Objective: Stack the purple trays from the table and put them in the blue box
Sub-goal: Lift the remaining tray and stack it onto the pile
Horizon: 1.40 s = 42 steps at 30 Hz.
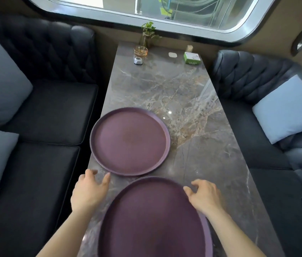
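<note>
Two round purple trays lie on the marble table [192,112]. The far tray [129,141] sits toward the table's left edge. The near tray [152,219] lies close to me at the front. My left hand [89,191] hovers with fingers spread, just left of the near tray, its fingertips close to the far tray's near rim. My right hand [204,195] rests at the near tray's right rim, fingers curled over the edge; whether it grips the rim I cannot tell. No blue box is in view.
Dark tufted benches with pale cushions [287,108] flank the table on both sides. At the far end by the window stand a small plant in a vase [148,34], an amber glass dish [140,51], a white gadget [138,61] and a green box [192,58].
</note>
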Tool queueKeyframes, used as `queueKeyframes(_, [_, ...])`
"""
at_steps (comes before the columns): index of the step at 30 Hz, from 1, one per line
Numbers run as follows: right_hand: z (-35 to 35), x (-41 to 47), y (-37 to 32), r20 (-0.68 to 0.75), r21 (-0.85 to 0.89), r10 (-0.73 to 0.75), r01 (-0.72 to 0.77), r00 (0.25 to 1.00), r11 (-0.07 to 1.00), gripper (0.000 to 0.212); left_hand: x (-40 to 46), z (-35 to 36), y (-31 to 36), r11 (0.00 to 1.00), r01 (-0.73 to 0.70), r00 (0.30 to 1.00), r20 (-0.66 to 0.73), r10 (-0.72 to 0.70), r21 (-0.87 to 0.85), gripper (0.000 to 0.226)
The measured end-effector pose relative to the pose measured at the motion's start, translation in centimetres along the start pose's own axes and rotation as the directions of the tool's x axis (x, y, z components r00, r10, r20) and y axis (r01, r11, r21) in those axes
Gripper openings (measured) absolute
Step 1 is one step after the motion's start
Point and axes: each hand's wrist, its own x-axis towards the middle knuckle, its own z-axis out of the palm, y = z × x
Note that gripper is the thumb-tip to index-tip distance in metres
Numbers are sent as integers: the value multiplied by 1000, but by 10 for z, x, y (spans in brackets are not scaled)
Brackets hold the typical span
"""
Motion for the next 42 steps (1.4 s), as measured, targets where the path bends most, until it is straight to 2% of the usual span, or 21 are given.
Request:
queueKeyframes(3, [-7, 47, -31, 46, 127, -44, 38, 998, 991, 50, 37, -2, 11, 971, 130, 991, -11, -135, -200, 70])
queueKeyframes(6, [-13, 85, -59, 89, 269, -59, 33, 994, 962, 53, 63, 0, 23, 947, 190, 978, -33, -205, -258, 82])
queueKeyframes(11, [-8, 139, -89, 118, 422, -101, 43, 988, 906, 75, 95, 12, 45, 929, 188, 972, -75, -222, -320, 101])
queueKeyframes(16, [4, 170, -110, 119, 557, -104, 20, 987, 830, 97, 116, 26, 57, 914, 195, 975, -33, -221, -355, 113])
queueKeyframes(18, [9, 176, -117, 160, 628, -121, -7, 980, 778, 104, 121, 30, 61, 895, 209, 972, -16, -234, -393, 117])
queueKeyframes(21, [14, 183, -122, 215, 760, -133, -80, 968, 645, 109, 128, 35, 69, 842, 245, 955, -28, -294, -481, 125])
queueKeyframes(25, [16, 189, -115, 202, 809, -115, -100, 973, 580, 104, 134, 36, 69, 744, 296, 927, -7, -375, -599, 123])
queueKeyframes(31, [7, 173, -105, 98, 824, -105, -21, 990, 567, 91, 116, 26, 81, 695, 189, 948, -57, -314, -693, 108])
queueKeyframes(36, [-5, 146, -84, 36, 800, -5, -26, 999, 599, 83, 86, 12, 81, 671, 117, 960, -90, -266, -732, 101])
queueKeyframes(42, [-6, 84, -42, -47, 693, 116, -51, 992, 719, 68, 40, 9, 51, 644, 113, 975, -40, -218, -756, 100])
